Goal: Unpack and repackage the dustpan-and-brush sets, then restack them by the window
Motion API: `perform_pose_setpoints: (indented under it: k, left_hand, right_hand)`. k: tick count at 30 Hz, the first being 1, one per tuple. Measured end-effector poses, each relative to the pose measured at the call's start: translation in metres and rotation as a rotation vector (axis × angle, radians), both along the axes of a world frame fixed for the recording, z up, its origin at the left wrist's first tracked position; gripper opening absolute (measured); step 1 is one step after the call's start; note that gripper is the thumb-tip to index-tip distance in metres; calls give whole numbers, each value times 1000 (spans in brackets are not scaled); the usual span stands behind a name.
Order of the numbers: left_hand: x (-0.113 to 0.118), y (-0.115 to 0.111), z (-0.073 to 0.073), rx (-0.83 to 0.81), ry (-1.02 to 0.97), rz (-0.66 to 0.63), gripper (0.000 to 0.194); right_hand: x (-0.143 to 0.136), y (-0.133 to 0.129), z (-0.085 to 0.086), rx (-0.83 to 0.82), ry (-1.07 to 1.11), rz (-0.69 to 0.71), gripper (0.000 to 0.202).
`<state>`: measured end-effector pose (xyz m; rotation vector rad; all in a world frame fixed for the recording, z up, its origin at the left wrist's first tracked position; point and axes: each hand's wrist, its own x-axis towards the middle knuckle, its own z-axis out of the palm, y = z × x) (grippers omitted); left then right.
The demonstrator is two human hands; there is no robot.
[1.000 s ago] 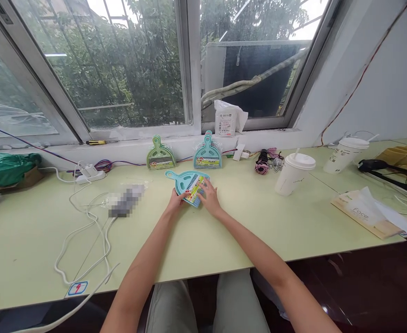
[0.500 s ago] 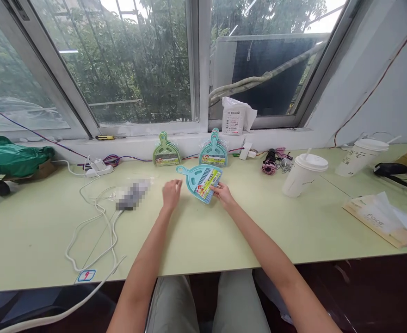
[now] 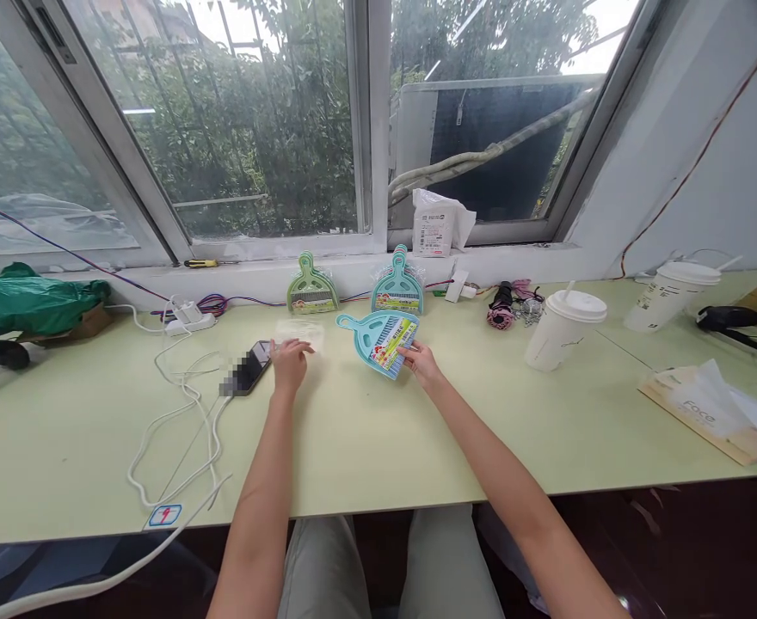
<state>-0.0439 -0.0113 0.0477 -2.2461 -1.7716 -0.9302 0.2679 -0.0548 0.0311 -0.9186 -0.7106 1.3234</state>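
Note:
My right hand [image 3: 422, 363] holds a light blue dustpan [image 3: 369, 331] by its lower right side, with a small striped brush and a bright label on its front. The dustpan is tilted above the table, its handle toward the upper left. To its left, my left hand [image 3: 290, 365] is palm down, with its fingers on a clear plastic bag [image 3: 298, 330]; the fingertips are partly unclear. Against the wall stand a green dustpan set [image 3: 312, 288] and a blue-green dustpan set [image 3: 397, 288]. A dark phone [image 3: 253, 370] lies left of my left hand.
White cables [image 3: 214, 447] and a power strip [image 3: 190, 324] are at the left, near a green bag [image 3: 30, 301]. Rightward are pink-black cords [image 3: 500, 311], two white cups [image 3: 563, 331] [image 3: 672, 297] and a tissue pack [image 3: 694, 413]. A white package [image 3: 433, 228] sits on the sill.
My left hand has moved left onto the plastic bag. The bag has shifted right, off the phone, which now shows more fully. The held dustpan has moved slightly right.

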Motion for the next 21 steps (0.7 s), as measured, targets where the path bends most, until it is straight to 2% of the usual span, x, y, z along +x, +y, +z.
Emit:
perform_pose_setpoints:
  k: [2,4,8,13,17,19,21]
  left_hand:
    - [13,-2,0,-50,22,-85,39]
    - [22,-5,-2,-112,48,-97,39]
    - [33,-9,-6,-125,107,-31,30]
    - [35,-7,-11,-162,206,-13,30]
    - [31,-2,-14,-166,174,55,36]
    - [32,-2,-14,-154,135,84,35]
    - [37,-4,-12,-122,106,98,34]
  right_hand:
    - [1,0,0,-24,-20,-16,23]
    - [2,0,1,-60,-50,-21,22]
    - [5,0,5,-125,-110,27,21]
    - [20,-1,11,-131,-184,164,23]
    - [26,-2,11,-127,-246,275,25]
    - [21,-2,9,-131,-236,235,23]
    - [11,-2,6,-139,-181,133,21]
